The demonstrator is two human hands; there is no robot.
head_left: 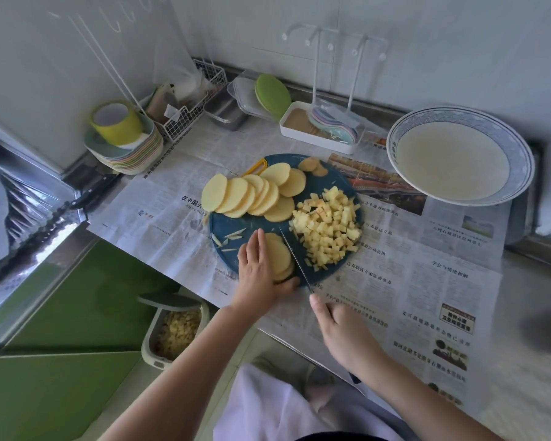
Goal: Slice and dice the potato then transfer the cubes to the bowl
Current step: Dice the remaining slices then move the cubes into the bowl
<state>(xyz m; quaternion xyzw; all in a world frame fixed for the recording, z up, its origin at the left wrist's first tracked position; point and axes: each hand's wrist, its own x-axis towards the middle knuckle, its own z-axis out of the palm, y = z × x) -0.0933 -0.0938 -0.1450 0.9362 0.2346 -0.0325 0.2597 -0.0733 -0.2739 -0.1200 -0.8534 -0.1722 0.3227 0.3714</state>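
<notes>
- Our left hand (261,275) pins a short stack of slices (279,254) at the cutting board's (226,224) near edge: grip flat, fingers straight on top, so it can't slide.
- Our right hand (341,332), just off that edge, has its grip closed round the knife (296,261); the blade sits right of the stack.
- We keep cubes (328,230) heaped on the board's right, clear of the blade; uncut slices (252,194) fan across its far left.
- The bowl (393,144) waits past the board's far right, no cubes in it yet.
</notes>
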